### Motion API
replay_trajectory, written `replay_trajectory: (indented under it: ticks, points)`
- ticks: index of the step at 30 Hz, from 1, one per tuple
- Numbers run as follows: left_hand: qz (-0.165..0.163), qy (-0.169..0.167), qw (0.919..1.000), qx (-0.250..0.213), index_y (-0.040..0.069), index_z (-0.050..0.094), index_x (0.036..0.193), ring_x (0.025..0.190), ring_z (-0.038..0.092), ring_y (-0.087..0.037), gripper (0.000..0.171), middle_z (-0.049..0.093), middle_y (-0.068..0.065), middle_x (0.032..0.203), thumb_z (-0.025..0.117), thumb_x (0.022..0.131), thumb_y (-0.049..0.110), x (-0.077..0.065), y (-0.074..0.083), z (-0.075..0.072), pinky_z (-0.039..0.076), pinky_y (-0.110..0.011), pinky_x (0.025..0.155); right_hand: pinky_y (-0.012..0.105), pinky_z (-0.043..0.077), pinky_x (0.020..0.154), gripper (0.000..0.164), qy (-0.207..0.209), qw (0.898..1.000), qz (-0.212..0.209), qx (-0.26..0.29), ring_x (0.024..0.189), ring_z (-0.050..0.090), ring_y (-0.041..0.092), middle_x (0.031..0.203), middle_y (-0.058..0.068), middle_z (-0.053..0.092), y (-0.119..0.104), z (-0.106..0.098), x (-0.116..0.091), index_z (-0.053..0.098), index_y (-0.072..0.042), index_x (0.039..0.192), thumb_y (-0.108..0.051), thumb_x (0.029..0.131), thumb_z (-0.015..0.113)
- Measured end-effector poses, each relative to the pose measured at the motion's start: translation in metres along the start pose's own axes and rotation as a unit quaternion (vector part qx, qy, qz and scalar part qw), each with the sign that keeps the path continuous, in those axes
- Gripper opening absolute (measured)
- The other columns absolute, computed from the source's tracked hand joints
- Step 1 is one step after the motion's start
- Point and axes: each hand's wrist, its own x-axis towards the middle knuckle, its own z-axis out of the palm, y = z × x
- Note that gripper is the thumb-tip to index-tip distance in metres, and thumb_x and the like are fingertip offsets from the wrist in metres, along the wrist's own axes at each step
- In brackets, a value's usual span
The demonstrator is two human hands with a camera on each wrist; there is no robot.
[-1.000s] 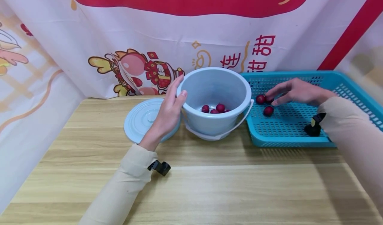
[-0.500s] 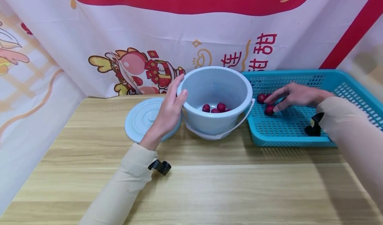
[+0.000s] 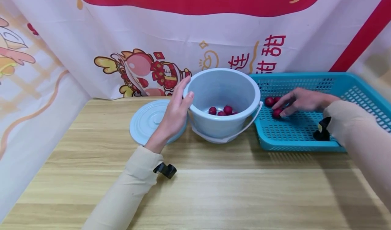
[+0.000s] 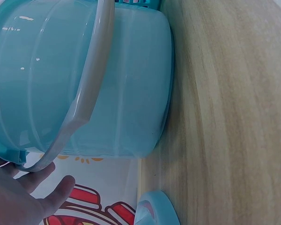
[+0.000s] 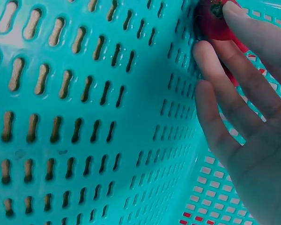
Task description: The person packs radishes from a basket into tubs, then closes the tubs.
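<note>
My left hand (image 3: 173, 116) rests against the left side of the pale blue bucket (image 3: 224, 125), its fingers fairly straight and its thumb beside the rim. Several small round red fruits or vegetables (image 3: 227, 110) lie at the bottom of the bucket. Inside the teal basket (image 3: 293, 143), my right hand (image 3: 305, 100) pinches a round red piece of produce (image 3: 277, 113) between thumb and fingers. The right wrist view shows a greenish-brown stem end on this red piece (image 5: 214, 21). Two more red pieces (image 3: 269, 101) sit just behind it on the basket floor.
A light blue lid (image 3: 146, 123) lies on the wooden table (image 3: 226, 196) left of the bucket, partly behind my left hand. The bucket's white handle (image 3: 248, 124) hangs down its front. A printed cloth (image 3: 122, 29) hangs behind. The basket stands close to the bucket's right side.
My right hand has moved down and slightly nearer, from the rear red pieces to the front one, and now pinches it. My left hand has stayed against the bucket.
</note>
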Motion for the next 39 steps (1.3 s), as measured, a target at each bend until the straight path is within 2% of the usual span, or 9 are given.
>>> replay_trajectory:
  ticks: [7,14,19,25,28,34,39]
  points:
    - [-0.007,0.006,0.9999,0.009,0.031,0.017,0.158,0.151,0.017,-0.011,0.061,0.01,0.018,0.163,0.034,0.103,0.051,0.0,0.002,-0.001,0.032,-0.048,0.117,0.049,0.052,0.087,0.058,0.07,0.997,0.012,-0.005,0.121,0.047,0.036,0.132,0.014,0.061,-0.007,-0.001,-0.003,0.066,-0.019,0.13,-0.045,0.079,0.078]
    - [-0.001,0.001,1.0,0.004,0.029,0.017,0.158,0.151,0.017,-0.011,0.062,0.01,0.018,0.163,0.034,0.103,0.051,0.001,0.001,0.0,0.032,-0.048,0.118,0.057,0.05,0.089,0.063,0.119,0.992,0.016,0.026,0.128,0.038,0.039,0.142,0.015,0.05,-0.016,-0.004,-0.009,0.06,-0.02,0.137,-0.046,0.082,0.076]
    - [0.002,0.001,1.0,0.002,0.03,0.017,0.158,0.151,0.017,-0.011,0.061,0.01,0.017,0.164,0.034,0.103,0.05,0.001,0.0,0.001,0.031,-0.048,0.118,0.057,0.052,0.092,0.063,0.149,0.988,0.009,0.041,0.129,0.041,0.037,0.141,0.014,0.052,-0.025,-0.003,-0.013,0.057,-0.021,0.139,-0.047,0.084,0.075]
    - [-0.006,0.005,0.9999,0.008,0.029,0.017,0.158,0.151,0.017,-0.01,0.062,0.01,0.019,0.163,0.034,0.103,0.051,0.002,0.001,0.0,0.031,-0.047,0.118,0.055,0.053,0.093,0.072,0.204,0.977,0.005,0.065,0.127,0.046,0.033,0.143,0.008,0.053,-0.043,-0.002,-0.018,0.053,-0.026,0.142,-0.056,0.08,0.073]
    - [-0.007,0.005,0.9999,0.01,0.029,0.017,0.159,0.151,0.016,-0.009,0.061,0.01,0.02,0.163,0.034,0.104,0.048,0.002,0.002,0.0,0.031,-0.047,0.118,0.048,0.055,0.091,0.072,0.238,0.969,-0.007,0.068,0.124,0.05,0.029,0.14,0.006,0.056,-0.052,-0.002,-0.019,0.054,-0.028,0.141,-0.06,0.079,0.071]
    - [-0.007,0.006,0.9999,0.007,0.028,0.017,0.159,0.151,0.016,-0.009,0.059,0.01,0.02,0.163,0.035,0.104,0.044,0.003,0.004,-0.001,0.031,-0.047,0.118,0.023,0.055,0.08,0.065,0.292,0.951,-0.045,0.093,0.12,0.054,0.019,0.137,0.002,0.06,-0.072,-0.004,-0.022,0.058,-0.031,0.138,-0.058,0.08,0.071]
    - [-0.012,0.002,0.9999,0.001,0.029,0.017,0.158,0.151,0.016,-0.008,0.061,0.011,0.02,0.162,0.035,0.104,0.048,0.001,0.002,0.0,0.03,-0.047,0.119,0.014,0.054,0.075,0.058,0.33,0.933,-0.087,0.113,0.113,0.058,0.014,0.135,-0.001,0.063,-0.086,-0.004,-0.028,0.06,-0.03,0.136,-0.051,0.083,0.072]
